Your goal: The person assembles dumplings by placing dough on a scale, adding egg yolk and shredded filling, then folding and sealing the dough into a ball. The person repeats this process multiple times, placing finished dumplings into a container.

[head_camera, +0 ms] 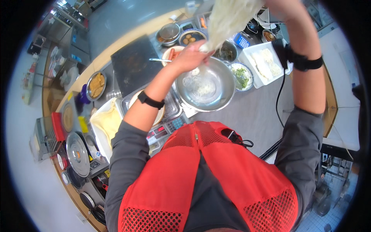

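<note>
A bundle of pale noodles [232,21], blurred and perhaps inside a clear bag, is held up over the work surface. My left hand [194,56] grips its lower end, just above the rim of a wide steel bowl [221,94]. Some loose white noodles [203,87] lie in the bottom of that bowl. At the top edge of the view, my right hand [279,10] holds the upper end of the bundle; its fingers are partly cut off.
Right of the bowl are a dish of chopped greens [241,76] and a white tray of noodle portions [266,62]. Behind stand a bowl of eggs [189,38] and a blue calculator [241,40]. A dark griddle plate [133,63] and a digital scale [166,129] are leftward. A black cable [277,101] hangs near my right arm.
</note>
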{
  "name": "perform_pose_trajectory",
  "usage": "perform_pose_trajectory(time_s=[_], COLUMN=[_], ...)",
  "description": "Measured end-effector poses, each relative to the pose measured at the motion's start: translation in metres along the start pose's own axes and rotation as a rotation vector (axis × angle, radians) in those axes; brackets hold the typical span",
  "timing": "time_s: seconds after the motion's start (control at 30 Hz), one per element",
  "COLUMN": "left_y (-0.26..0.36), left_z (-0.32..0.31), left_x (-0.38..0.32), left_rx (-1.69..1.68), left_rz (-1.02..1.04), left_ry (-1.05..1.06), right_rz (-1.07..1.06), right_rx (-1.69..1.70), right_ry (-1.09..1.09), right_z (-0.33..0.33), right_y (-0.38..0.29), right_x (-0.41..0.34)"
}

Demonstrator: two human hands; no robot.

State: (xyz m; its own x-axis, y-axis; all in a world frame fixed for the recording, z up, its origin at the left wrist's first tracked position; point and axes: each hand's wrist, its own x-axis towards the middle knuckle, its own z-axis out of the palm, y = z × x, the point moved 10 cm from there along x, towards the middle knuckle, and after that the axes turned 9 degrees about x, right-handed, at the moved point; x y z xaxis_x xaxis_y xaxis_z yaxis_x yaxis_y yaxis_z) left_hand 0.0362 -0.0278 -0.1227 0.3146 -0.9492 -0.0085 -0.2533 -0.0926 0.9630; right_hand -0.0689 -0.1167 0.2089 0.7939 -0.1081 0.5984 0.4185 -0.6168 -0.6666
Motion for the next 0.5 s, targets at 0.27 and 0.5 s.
perform_pose_trajectory(time_s=[0.27, 0.5], left_y=[-0.084, -0.074], left_z=[0.011, 0.017], left_x=[-0.009, -0.002], left_rx=[0.317, 0.563], left_rz=[-0.123, -0.154], left_ry=[-0.251, -0.297], right_rz=[0.512, 0.562], right_rx=[-0.012, -0.118], right_ry=[-0.276, -0.43], right_z=[0.139, 0.194], right_y=[0.25, 0.296], right_x=[-0.167, -0.249])
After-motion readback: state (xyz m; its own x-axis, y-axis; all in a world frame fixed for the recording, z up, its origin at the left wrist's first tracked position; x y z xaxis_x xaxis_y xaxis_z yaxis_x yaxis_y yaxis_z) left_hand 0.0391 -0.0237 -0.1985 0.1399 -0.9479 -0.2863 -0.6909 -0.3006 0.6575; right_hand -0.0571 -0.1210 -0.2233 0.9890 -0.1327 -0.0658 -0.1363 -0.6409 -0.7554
